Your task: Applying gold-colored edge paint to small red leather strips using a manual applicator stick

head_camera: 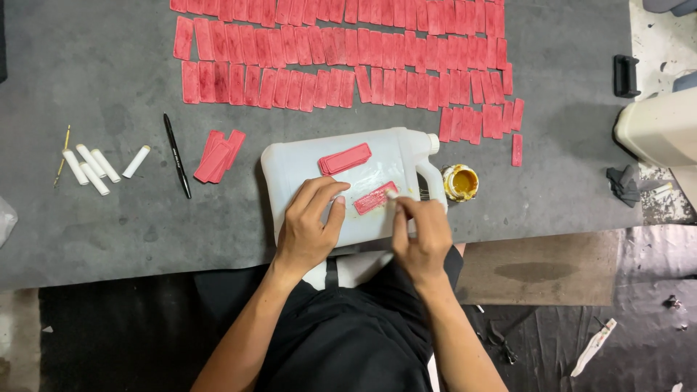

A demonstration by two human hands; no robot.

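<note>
Bare grey bench (109,218) lies open left of the white jug (341,181), up to the black pen (176,155) and white tubes (94,163). Rows of red strips (341,54) block the far side; the yellow pot (460,182) crowds the jug's right, with open bench beyond

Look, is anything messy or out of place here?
Mostly neat rows of red strips, but one lone strip lies apart at the right end, and the white jug lies on its side, used as a work surface.
</note>
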